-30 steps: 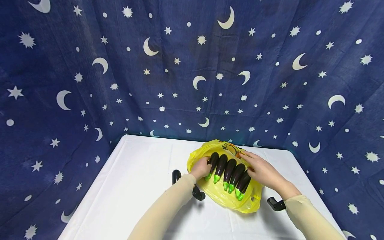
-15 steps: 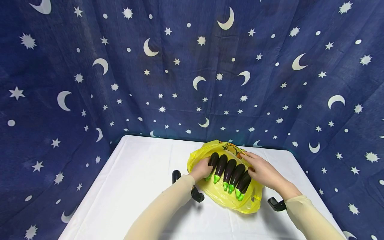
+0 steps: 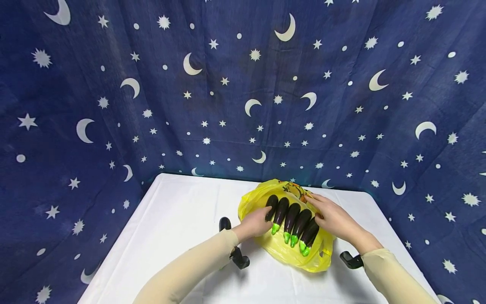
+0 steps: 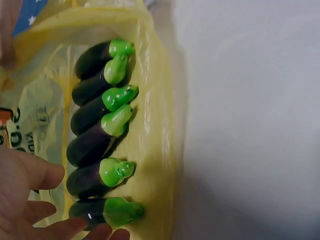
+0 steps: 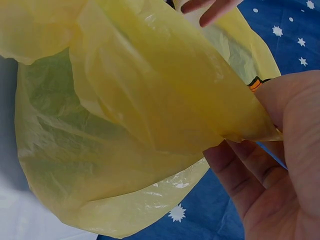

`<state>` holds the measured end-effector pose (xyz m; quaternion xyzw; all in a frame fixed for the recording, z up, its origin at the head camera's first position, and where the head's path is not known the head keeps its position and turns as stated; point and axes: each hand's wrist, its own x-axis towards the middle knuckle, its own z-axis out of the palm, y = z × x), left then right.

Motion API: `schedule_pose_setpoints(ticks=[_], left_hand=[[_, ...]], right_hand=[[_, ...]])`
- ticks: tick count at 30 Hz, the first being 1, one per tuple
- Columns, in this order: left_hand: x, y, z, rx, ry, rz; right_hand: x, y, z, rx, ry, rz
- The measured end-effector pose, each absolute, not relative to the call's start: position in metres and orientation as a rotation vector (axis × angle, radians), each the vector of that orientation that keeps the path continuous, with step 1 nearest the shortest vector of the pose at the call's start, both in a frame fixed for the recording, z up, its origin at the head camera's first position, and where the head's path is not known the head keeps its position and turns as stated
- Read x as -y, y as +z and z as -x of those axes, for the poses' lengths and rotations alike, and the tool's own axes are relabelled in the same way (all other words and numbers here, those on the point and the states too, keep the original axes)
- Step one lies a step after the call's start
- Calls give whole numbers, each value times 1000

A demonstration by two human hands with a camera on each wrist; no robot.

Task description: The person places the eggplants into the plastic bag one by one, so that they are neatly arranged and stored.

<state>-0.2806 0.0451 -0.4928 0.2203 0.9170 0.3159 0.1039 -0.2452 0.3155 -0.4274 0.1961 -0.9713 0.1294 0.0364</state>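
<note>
Several dark purple eggplants [image 3: 291, 217] with bright green caps lie side by side in a row on the open yellow plastic bag [image 3: 290, 255]. My left hand [image 3: 256, 222] is over the leftmost eggplant [image 4: 87, 210] and hides its green end in the head view. In the left wrist view its thumb and fingers are spread apart, with fingertips right at that eggplant. On the other side, my right hand [image 3: 336, 217] pinches the bag's edge between thumb and fingers, holding it raised, as the right wrist view also shows.
The bag rests on a white-covered table [image 3: 190, 202], toward its far edge. Behind and beside the table hangs a dark blue curtain [image 3: 228, 105] with moons and stars. Black camera mounts [image 3: 239, 257] stick out from both wrists.
My left hand has drawn slightly toward me, its forearm swinging left, and now covers the leftmost eggplant's green cap. The right hand keeps its hold on the bag. The head view tilts up slightly.
</note>
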Motion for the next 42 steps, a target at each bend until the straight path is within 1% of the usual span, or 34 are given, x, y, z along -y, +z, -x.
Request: schedule_pose_setpoints(ticks=[8,16,27,42], left_hand=[[-24,-488,265,-2707,990,-705],[9,-480,255,-2691,1105,-754],[55,-477,257,-2749,1149,-652],[93,-489,254,-2849,1076,-491]], right_hand=[[-314,-426,244,2999,410,-581],[-312,-426,245,3011,415,-565],[-312,-430,246,3013,431,-572],[-310,-430,246,3026,403,-571]])
